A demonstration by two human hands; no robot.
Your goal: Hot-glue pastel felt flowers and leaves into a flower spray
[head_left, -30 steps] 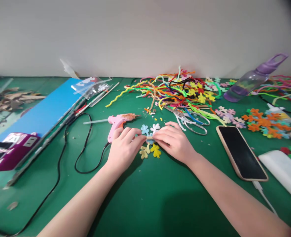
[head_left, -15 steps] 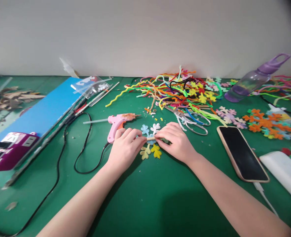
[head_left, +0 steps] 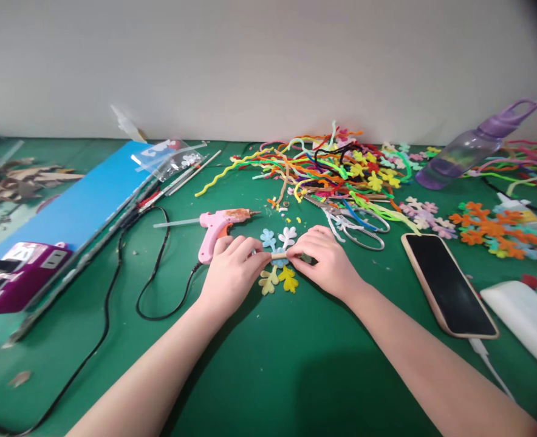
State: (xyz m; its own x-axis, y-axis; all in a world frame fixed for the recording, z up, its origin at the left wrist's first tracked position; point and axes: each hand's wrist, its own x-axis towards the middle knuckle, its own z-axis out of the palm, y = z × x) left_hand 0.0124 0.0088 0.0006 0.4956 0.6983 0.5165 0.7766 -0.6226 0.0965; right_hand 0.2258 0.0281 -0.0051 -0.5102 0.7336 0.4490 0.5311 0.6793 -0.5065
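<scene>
A short beige stick [head_left: 278, 256] lies crosswise over a fuzzy snowflake-like shape with blue, white, pale yellow and yellow arms [head_left: 288, 279]. At the stick's left end, the fingers of my left hand [head_left: 234, 267] are pinched together. My right hand [head_left: 325, 261] pinches its other end, the fingers curled. Part of the fuzzy shape is hidden beneath my fingers. Just beyond my left hand lies a pink glue gun [head_left: 214, 227], its nozzle toward the right and a clear glue stick out of its back. Scissors [head_left: 364, 227] lie beyond my right hand.
Colourful pipe cleaners [head_left: 323, 164] are heaped at the back. To the right are a phone [head_left: 451, 285], a white power bank [head_left: 523, 325], orange fuzzy shapes [head_left: 491, 227] and a purple bottle [head_left: 460, 152]. On the left are a blue board [head_left: 81, 197], a purple power strip [head_left: 31, 276] and a black cord [head_left: 109, 309].
Both hands stay in place, holding the stick on the fuzzy shape. The view has shifted very slightly; nothing else has visibly moved.
</scene>
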